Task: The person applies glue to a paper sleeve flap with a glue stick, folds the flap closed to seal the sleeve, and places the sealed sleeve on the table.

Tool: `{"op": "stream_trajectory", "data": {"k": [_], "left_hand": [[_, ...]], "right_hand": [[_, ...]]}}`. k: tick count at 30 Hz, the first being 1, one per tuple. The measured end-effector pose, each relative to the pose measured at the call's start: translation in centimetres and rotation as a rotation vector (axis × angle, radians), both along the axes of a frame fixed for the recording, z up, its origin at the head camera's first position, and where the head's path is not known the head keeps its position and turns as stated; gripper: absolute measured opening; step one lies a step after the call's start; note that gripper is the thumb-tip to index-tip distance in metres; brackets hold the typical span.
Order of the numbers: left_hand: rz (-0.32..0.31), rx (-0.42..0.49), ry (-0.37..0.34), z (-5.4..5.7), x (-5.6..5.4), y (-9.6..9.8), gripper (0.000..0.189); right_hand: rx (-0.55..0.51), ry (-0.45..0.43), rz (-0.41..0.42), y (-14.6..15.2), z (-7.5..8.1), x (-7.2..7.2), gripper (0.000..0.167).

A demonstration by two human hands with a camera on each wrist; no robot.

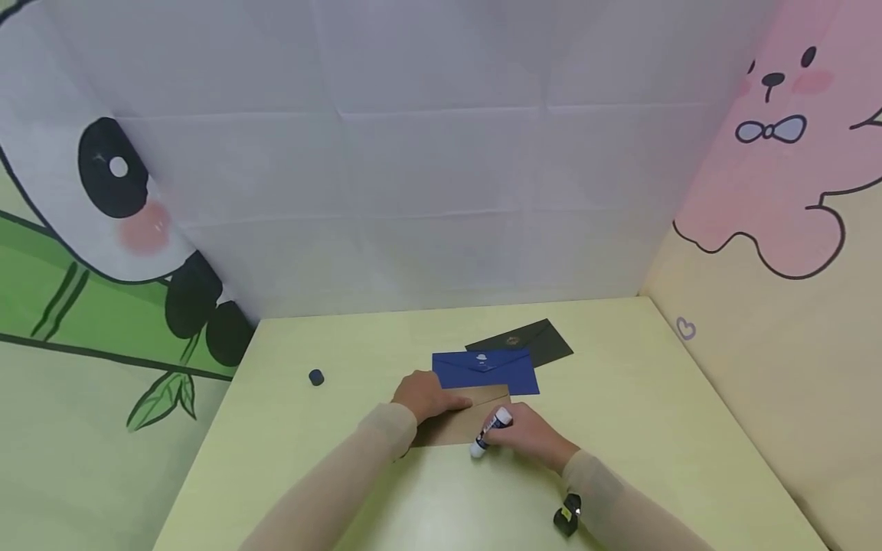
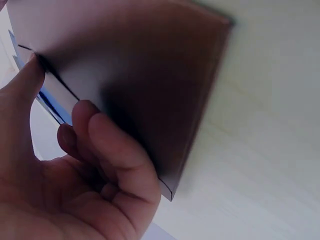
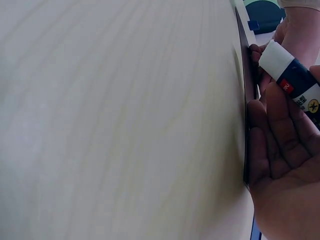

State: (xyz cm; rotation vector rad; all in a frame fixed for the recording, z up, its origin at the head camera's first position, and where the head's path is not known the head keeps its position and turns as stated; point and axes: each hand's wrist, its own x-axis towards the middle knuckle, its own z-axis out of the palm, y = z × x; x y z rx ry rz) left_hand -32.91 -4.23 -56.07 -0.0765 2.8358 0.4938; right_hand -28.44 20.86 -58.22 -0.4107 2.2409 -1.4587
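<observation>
A brown paper envelope lies on the table with its flap edge showing. My left hand rests on its left part, thumb stretched across it. In the left wrist view the left thumb touches the flap's edge, and the other fingers bend loosely against the brown paper. With my right hand I grip a white and navy glue stick, tilted, its white lower end at the envelope's near edge. The right wrist view shows the glue stick above the curled fingers.
Just behind the brown envelope lies a blue envelope, overlapping a dark grey-green envelope farther back. A small dark cap sits at the left of the pale wooden table. Beside my right sleeve is a black item with a yellow mark.
</observation>
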Motion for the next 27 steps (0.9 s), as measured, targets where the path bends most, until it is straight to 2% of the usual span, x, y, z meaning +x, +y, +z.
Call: {"op": "stream_trajectory", "data": {"k": [4,15,27], "left_hand": [[-0.002,0.008,0.008,-0.22,0.13,-0.02,0.071],[-0.006,0.023,0.018,0.61,0.33,-0.27,0.066],[-0.004,0.035,0.016,0.11,-0.14,-0.85,0.064]], "right_hand": [[-0.012,-0.001,0.004,0.03,-0.05,0.07,0.017],[0.008,0.005,-0.003,-0.04,-0.11,-0.08,0.019],[-0.004,0.010,0.000,-0.06,-0.32,-0.12,0.018]]}}
